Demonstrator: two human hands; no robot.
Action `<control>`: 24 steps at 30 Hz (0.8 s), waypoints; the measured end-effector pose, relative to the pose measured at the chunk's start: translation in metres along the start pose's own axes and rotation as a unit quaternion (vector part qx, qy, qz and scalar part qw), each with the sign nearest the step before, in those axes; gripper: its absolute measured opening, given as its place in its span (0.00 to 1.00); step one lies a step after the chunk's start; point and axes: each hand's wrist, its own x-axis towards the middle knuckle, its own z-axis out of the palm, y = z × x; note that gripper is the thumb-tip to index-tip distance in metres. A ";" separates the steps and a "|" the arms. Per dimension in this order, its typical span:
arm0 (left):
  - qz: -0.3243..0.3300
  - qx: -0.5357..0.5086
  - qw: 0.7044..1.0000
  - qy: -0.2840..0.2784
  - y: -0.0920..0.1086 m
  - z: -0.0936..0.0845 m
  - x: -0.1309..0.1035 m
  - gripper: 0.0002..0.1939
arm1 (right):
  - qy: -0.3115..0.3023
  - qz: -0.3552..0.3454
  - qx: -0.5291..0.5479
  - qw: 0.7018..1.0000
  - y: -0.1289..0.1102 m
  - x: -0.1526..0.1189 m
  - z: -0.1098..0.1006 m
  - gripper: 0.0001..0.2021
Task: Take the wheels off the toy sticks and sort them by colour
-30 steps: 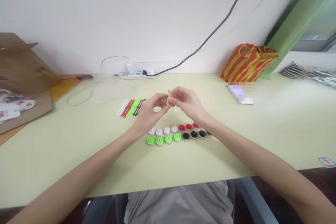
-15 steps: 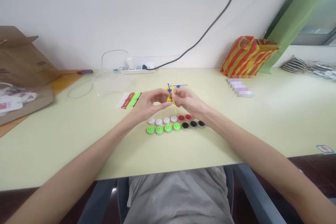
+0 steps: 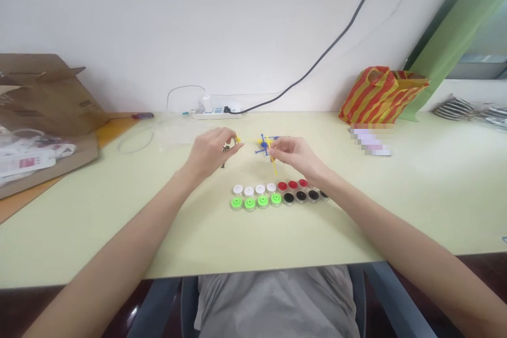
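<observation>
Between thumb and forefinger, my right hand (image 3: 293, 156) pinches a thin yellow plastic rod (image 3: 275, 168), which stands tilted. At its left side is a blue plastic piece (image 3: 263, 145) with thin arms; I cannot tell whether the two are joined. My left hand (image 3: 212, 150) is a short way to the left, its thumb and fingertips closed about a small yellow plastic piece (image 3: 238, 140). Nearer to me lie two rows of small round pieces: white discs (image 3: 249, 191), red discs (image 3: 292, 185), green discs (image 3: 262, 201) and black discs (image 3: 301, 196).
Dark plastic strips (image 3: 223, 163) show beneath my left hand. A power strip (image 3: 216, 113) lies against the wall, with a black cable (image 3: 317, 58) running up from it. At left stands a cardboard box (image 3: 47, 95); at right, a striped bag (image 3: 368, 95).
My hands have parted: the left has moved left with a small yellow piece, while the right keeps the yellow rod. The whole view has shifted slightly.
</observation>
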 end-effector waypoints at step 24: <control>-0.087 0.083 0.992 0.020 -0.035 -0.003 -0.004 0.08 | -0.135 0.023 -0.255 0.957 0.018 0.112 0.070 0.07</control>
